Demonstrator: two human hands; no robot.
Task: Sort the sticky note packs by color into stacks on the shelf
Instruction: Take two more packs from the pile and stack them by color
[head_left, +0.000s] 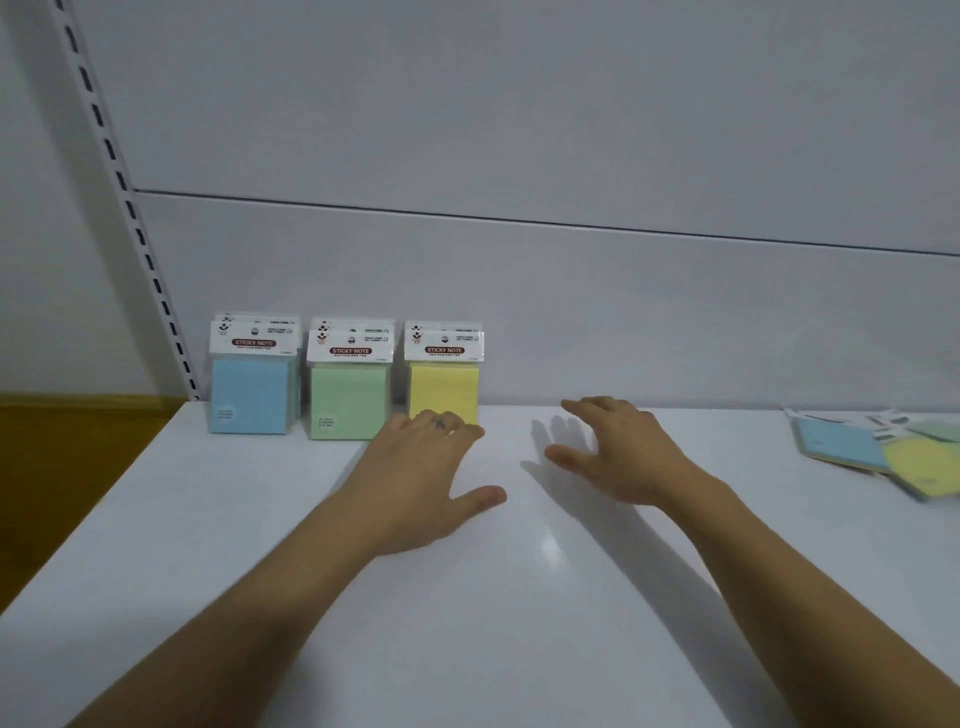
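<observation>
Spanning the view: white shelf (519, 597), grey back panel (571, 130), slotted upright (124, 197) at left. Standing against the panel, header cards up: blue stack (249, 395), green stack (348, 400), yellow stack (444, 384). Far right, unsorted packs (872, 452) lie flat. Spread, palms down, empty: left hand (426, 478), right hand (623, 457); left fingertips at yellow stack's base.
</observation>
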